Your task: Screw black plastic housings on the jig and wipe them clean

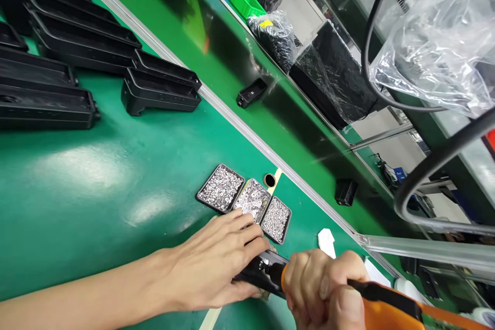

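My left hand (pixel 228 258) reaches in from the left, its fingers curled over a black plastic part (pixel 255 274) and pressing on it. Small silver pieces of hardware show on that part. In the lower right, my right hand (pixel 325 286) is wrapped round an orange and black hand tool (pixel 386 314). The tool's dark front end meets the black part or lies right against it; my fingers cover much of its body. Just beyond my left fingertips lie three shallow trays of small silver fasteners: a left tray (pixel 220 187), a middle tray (pixel 252 197) and a right tray (pixel 276 219).
Long black housings (pixel 81 41) fill the upper left of the green bench (pixel 96 180). A small round container (pixel 269 180) stands behind the trays. Past the metal rail (pixel 232 113) lie a black piece (pixel 251 93) and another (pixel 346 192). A thick black cable (pixel 367 56) hangs at right.
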Available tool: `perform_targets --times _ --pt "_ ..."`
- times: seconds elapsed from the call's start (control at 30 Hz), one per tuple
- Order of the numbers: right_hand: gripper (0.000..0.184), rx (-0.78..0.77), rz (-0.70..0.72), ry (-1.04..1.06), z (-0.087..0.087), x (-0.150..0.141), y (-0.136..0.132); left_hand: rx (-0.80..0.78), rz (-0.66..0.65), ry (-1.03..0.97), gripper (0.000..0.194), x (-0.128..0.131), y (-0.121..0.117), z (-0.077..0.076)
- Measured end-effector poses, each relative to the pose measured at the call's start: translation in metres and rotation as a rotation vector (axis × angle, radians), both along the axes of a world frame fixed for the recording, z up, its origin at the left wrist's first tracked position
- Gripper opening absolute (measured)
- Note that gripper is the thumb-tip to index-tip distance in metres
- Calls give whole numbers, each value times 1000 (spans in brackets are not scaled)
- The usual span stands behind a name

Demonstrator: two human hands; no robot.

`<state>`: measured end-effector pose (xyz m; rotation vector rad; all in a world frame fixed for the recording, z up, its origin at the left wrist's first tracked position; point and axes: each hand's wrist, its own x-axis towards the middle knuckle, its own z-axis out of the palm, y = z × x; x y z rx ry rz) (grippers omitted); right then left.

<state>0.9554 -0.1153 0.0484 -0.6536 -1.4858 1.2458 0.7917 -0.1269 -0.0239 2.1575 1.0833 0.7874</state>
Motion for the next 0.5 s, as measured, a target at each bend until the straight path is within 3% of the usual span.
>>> perform_targets --times 0.13,0.5 --pt "15 22 -32 -6 1 0 0 9 -4 3 49 -1 0 0" --pt "22 -10 -41 50 -5 -5 -2 36 -23 7 40 -1 2 0"
